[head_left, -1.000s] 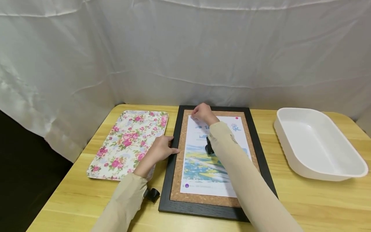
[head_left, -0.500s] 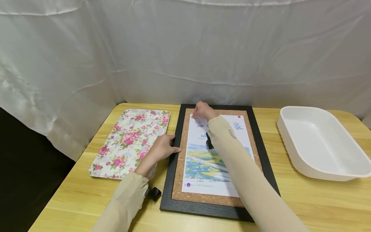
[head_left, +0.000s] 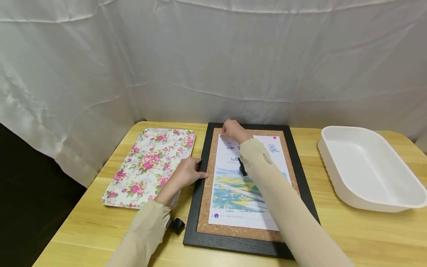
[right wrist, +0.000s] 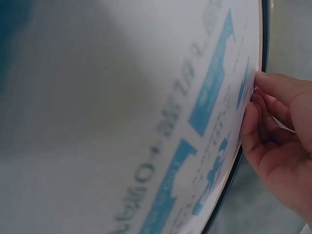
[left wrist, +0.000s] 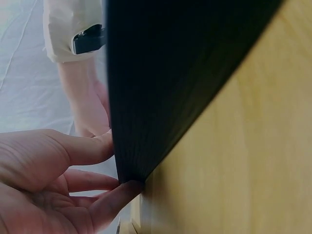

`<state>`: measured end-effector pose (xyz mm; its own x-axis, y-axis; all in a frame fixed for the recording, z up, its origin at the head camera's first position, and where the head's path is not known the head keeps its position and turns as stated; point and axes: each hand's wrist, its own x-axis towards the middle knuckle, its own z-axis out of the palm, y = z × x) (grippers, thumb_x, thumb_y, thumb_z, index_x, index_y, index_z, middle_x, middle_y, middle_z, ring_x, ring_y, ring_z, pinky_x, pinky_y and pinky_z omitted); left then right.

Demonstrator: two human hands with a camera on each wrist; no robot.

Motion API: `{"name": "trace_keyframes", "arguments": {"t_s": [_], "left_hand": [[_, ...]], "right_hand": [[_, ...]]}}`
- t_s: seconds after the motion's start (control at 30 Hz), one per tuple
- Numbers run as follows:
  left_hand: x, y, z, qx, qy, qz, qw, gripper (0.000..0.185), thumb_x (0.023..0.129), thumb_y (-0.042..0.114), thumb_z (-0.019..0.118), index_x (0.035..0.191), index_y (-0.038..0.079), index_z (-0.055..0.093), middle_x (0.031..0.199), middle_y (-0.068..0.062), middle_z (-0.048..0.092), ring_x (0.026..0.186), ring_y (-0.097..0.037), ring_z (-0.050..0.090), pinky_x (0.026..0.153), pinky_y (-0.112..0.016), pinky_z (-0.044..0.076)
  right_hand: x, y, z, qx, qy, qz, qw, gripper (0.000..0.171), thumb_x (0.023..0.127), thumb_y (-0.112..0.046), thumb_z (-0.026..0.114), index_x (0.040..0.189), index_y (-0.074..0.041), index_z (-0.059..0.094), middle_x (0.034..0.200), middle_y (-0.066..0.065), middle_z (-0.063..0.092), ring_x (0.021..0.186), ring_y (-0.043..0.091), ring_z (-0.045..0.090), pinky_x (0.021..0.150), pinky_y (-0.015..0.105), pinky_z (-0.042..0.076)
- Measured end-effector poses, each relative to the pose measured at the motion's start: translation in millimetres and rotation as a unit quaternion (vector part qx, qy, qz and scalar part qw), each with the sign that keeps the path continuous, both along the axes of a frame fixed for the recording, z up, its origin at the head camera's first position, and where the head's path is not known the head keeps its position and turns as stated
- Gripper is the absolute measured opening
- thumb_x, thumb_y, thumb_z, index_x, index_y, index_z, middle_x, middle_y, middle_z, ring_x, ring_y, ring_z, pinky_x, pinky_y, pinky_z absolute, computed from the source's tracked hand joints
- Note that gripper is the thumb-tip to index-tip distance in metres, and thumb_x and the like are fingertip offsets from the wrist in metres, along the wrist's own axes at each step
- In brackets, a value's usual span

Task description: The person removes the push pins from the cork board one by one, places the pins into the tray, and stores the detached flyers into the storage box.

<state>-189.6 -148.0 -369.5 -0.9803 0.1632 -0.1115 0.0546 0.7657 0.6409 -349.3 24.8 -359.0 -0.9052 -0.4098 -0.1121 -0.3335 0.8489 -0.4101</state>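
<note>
A black-framed cork board (head_left: 204, 200) lies on the table, with a printed poster (head_left: 233, 218) on its cork. A pink pushpin (head_left: 275, 137) sits at the poster's top right corner, and a purple pushpin (head_left: 216, 215) at the bottom left. My left hand (head_left: 187, 171) holds the frame's left edge, thumb on top and fingers against its side, as the left wrist view shows. At the poster's top left corner, my right hand (head_left: 233, 131) has thumb and fingertips pinched against the paper. Between them a tiny pinkish pushpin (right wrist: 255, 89) barely shows, mostly hidden.
Left of the board lies a flower-patterned tray (head_left: 146, 167), close to the left forearm. A deep white plastic basin (head_left: 370, 174) stands at the right. Grey-white fabric (head_left: 213, 66) hangs behind the wooden table (head_left: 83, 230).
Both hands keep their places, the left on the frame and the right at the poster's top left corner. The right fingers look slightly more tucked under. The head view shifts a little.
</note>
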Motion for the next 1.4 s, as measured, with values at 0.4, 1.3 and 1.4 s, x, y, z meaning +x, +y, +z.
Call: {"name": "trace_keyframes", "arguments": {"t_s": [0.4,1.3,1.4], "left_hand": [[-2.6,0.5,1.3,0.005,-0.002,0.002,1.0,0.063,0.086,0.016,0.076,0.136,-0.01,0.049,0.129,-0.025,0.057,0.082,-0.021,0.065,0.065,-0.027,0.049],[1.0,-0.3,-1.3,0.01,-0.005,0.005,0.9999,0.062,0.086,0.015,0.076,0.136,-0.011,0.049,0.125,-0.026,0.059,0.081,-0.022,0.067,0.064,-0.029,0.052],[1.1,-0.6,-3.4,0.02,-0.006,0.003,0.9998,0.062,0.086,0.014,0.076,0.136,-0.011,0.048,0.121,-0.026,0.061,0.081,-0.022,0.067,0.064,-0.029,0.053]], "right_hand": [[-2.5,2.4,0.3,-0.052,-0.001,-0.025,0.998,0.011,0.09,-0.007,0.066,0.095,-0.001,0.075,0.094,0.01,0.068,0.09,0.022,0.055,0.084,0.034,0.046],[-8.5,6.1,-2.3,-0.046,-0.021,0.018,0.999,0.007,0.089,-0.007,0.068,0.09,-0.001,0.073,0.085,0.005,0.064,0.081,0.019,0.054,0.075,0.029,0.045],[-8.0,7.2,-2.6,-0.063,-0.038,0.0,0.997,0.007,0.089,-0.006,0.069,0.09,-0.001,0.073,0.087,0.006,0.065,0.082,0.019,0.054,0.074,0.028,0.045]]}}
